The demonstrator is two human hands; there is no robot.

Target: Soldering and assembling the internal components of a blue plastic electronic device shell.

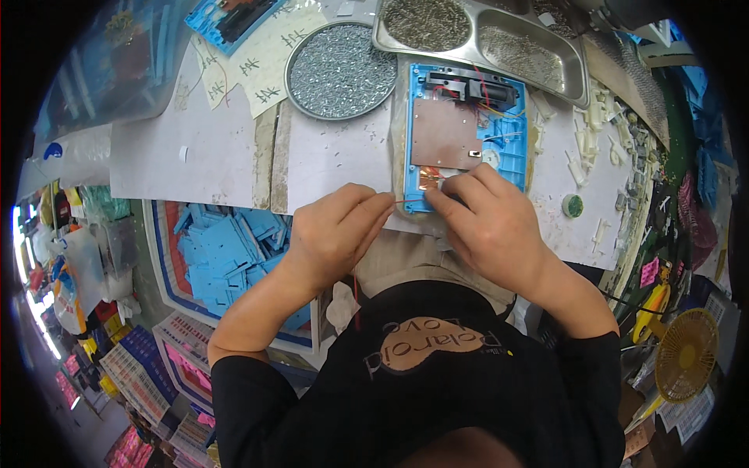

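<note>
A light-blue plastic casing lies on the table in front of me. Inside it are a brown circuit board, a black part along the far edge and a copper-coloured piece near the close edge. Just left of the casing, my left hand pinches a thin red wire, whose tail hangs below the hand. My right hand bends over the casing's near edge, fingertips pressed together beside the copper-coloured piece. What those fingers hold is hidden; the wire runs toward them.
Beyond the casing stand a round metal tray of small screws and a steel compartment tray of small metal parts. White plastic pieces and a green round object lie to the right. Below left, a crate holds blue panels. A yellow fan is at right.
</note>
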